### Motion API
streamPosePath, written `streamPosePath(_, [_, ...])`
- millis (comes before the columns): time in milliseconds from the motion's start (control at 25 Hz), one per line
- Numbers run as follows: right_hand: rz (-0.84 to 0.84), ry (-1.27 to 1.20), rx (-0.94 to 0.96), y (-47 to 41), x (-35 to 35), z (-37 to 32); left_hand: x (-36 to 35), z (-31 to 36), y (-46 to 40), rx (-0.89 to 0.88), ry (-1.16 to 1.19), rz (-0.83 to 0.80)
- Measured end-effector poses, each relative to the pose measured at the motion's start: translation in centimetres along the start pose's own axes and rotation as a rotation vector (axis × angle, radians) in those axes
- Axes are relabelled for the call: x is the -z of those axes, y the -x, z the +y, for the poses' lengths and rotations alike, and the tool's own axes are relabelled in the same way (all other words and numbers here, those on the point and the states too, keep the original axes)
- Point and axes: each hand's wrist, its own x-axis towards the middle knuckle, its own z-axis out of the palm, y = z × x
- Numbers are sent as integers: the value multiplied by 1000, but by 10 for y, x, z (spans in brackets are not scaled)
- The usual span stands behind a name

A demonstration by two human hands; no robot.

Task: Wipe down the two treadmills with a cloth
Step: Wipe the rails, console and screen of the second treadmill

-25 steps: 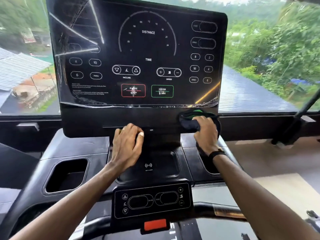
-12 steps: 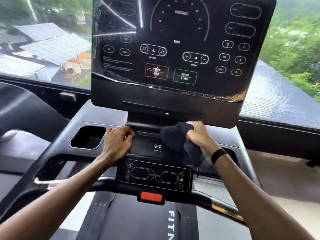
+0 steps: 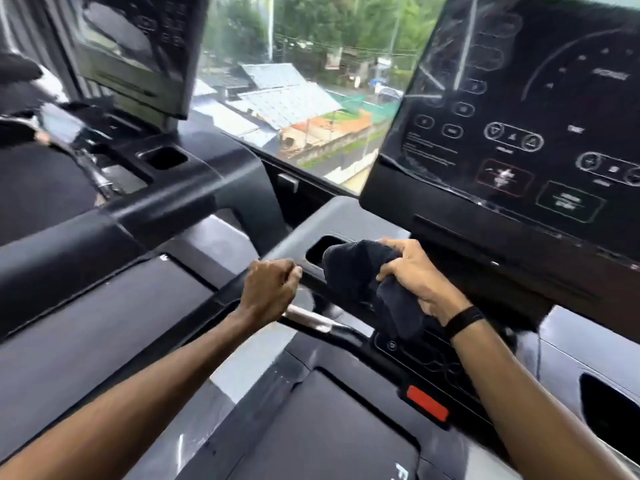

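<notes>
I stand on a black treadmill whose big touch console [image 3: 519, 133] fills the upper right. My right hand [image 3: 415, 275] grips a dark bunched cloth [image 3: 363, 282] and holds it against the left side of the console deck, just by the left cup holder [image 3: 322, 249]. My left hand [image 3: 272, 289] is curled around the left end of the front handlebar [image 3: 311, 320]. A second treadmill stands to the left, its console [image 3: 138, 46] at the upper left and its side rail [image 3: 104, 230] between the two machines.
A red stop tab [image 3: 427, 403] sits under the small control panel [image 3: 433, 358]. The running belt [image 3: 329, 427] lies below. A right cup holder [image 3: 609, 410] shows at the far right. A large window [image 3: 298, 81] faces rooftops and trees.
The view has swung left, bringing the second treadmill in. My right hand carried the cloth down and left from under the screen to the left cup holder. My left hand shifted to the handlebar's left end.
</notes>
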Motion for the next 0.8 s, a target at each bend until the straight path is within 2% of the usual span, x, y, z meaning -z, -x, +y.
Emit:
streamPosePath(200, [-14, -47, 76, -18, -98, -42, 66, -84, 51, 146, -59, 50])
streamPosePath(400, [-95, -91, 147, -25, -176, -74, 135, -166, 115, 441, 45, 201])
streamPosePath(600, [-106, -134, 89, -28, -238, -77, 185, -213, 167, 541, 107, 173])
streamPosePath(800, [-148, -55, 64, -8, -282, -65, 197, -232, 202, 575, 123, 208])
